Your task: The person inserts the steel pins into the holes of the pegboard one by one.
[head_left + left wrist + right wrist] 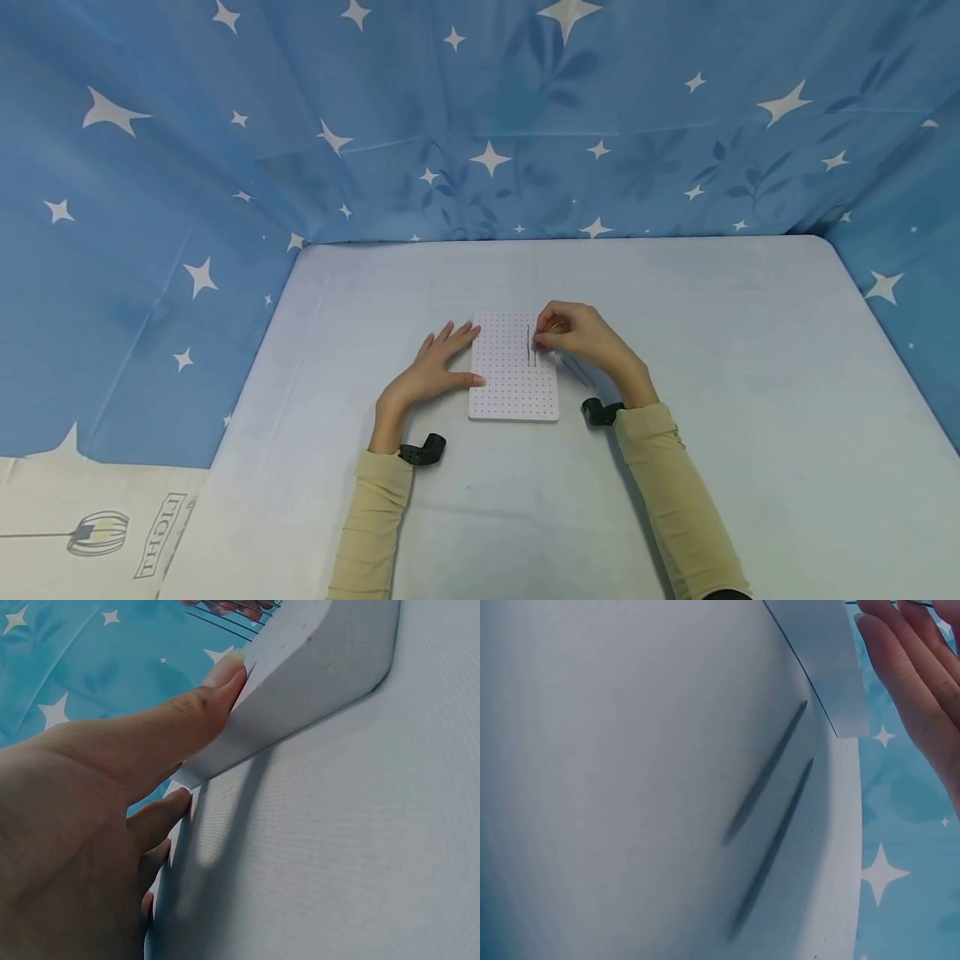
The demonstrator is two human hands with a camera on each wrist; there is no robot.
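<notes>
A white board dotted with rows of small holes lies on the table. My left hand steadies its left side, fingers spread; the thumb rests on the board's edge in the left wrist view. Over the board's upper right, my right hand pinches a thin dark rod between thumb and fingertips, which partly hide it. Beside those fingertips, thin dark rods stick up from the board; in the left wrist view several thin rods show near the right fingers.
Two slim grey rods lie on the white-covered table right of the board, below the right hand. A blue star-patterned curtain closes off the back and sides. Dark wrist cameras sit on both wrists.
</notes>
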